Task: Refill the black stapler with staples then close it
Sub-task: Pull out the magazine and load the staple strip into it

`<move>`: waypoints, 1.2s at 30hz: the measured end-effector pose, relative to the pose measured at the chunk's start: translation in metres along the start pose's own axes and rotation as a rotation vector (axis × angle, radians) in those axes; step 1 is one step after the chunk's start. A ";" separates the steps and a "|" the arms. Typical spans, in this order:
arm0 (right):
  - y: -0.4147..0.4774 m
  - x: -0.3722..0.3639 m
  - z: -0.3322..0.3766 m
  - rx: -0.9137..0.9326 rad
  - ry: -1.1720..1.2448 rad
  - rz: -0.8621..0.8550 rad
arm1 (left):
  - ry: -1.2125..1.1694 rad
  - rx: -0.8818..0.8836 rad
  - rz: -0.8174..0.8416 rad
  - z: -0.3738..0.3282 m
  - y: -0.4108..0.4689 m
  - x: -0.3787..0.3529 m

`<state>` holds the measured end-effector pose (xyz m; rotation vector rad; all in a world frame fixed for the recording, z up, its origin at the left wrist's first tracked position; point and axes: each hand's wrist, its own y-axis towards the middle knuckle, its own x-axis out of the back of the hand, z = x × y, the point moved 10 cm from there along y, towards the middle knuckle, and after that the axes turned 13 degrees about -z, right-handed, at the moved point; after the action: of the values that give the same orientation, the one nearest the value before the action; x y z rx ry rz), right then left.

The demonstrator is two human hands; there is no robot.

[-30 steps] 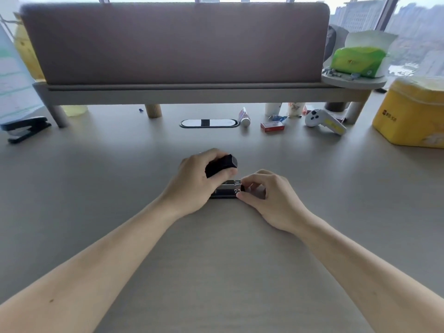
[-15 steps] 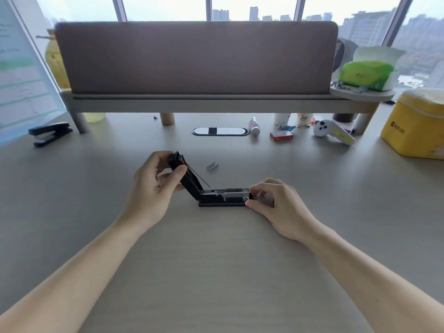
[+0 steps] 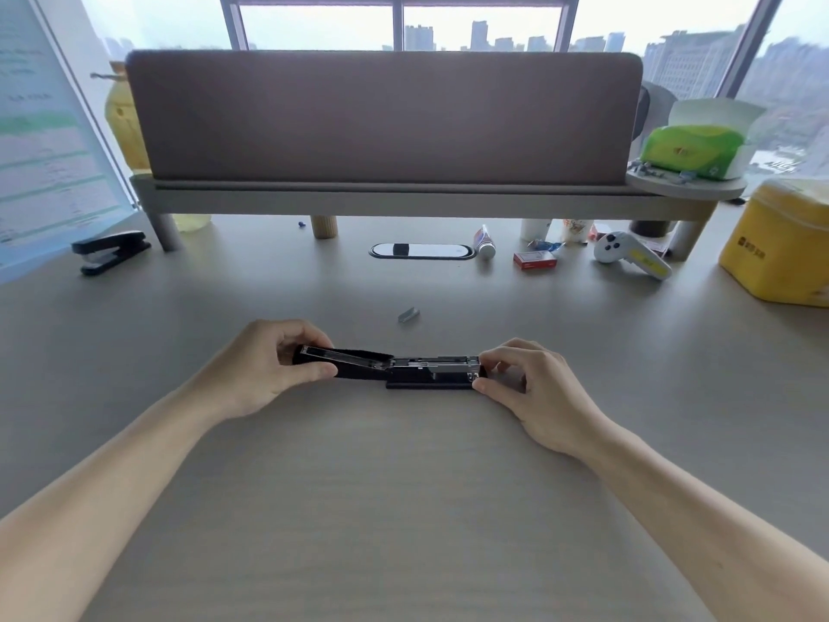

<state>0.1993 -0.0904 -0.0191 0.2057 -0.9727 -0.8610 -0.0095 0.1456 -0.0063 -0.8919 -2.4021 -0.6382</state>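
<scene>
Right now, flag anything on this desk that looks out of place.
One loose staple strip lies alone on the desk, beyond the opened black stapler and apart from the red staple box. Nothing looks spilled or damaged.

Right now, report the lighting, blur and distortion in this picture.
Head view: bright windows backlight the scene, leaving the divider panel dim; wide-angle lens bends the edges; the stapler between the left hand and right hand is slightly soft.
</scene>
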 end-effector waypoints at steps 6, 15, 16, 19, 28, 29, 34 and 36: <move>0.000 0.001 0.001 -0.010 0.005 0.001 | 0.075 -0.005 0.008 0.004 -0.001 -0.004; -0.001 0.011 -0.013 -0.134 0.077 -0.024 | 0.201 -0.083 -0.107 -0.046 0.036 -0.018; 0.003 0.012 -0.016 -0.146 0.073 -0.032 | 0.225 -0.085 -0.111 -0.053 0.044 -0.026; 0.018 0.008 -0.018 -0.110 -0.033 -0.035 | 0.297 -0.067 -0.094 -0.062 0.066 -0.053; 0.032 -0.007 -0.016 0.010 -0.210 -0.044 | 0.508 -0.119 -0.113 -0.055 0.102 -0.097; 0.033 -0.007 -0.016 0.009 -0.205 -0.046 | 0.507 -0.141 -0.124 -0.057 0.103 -0.099; 0.031 -0.002 -0.015 0.005 -0.164 -0.061 | 0.465 -0.216 -0.131 -0.066 0.096 -0.099; 0.030 0.001 -0.013 0.010 -0.158 -0.071 | 0.375 -0.227 -0.118 -0.074 0.089 -0.093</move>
<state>0.2261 -0.0736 -0.0104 0.1832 -1.1230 -0.9484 0.1349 0.1199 0.0181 -0.6498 -2.0811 -1.0409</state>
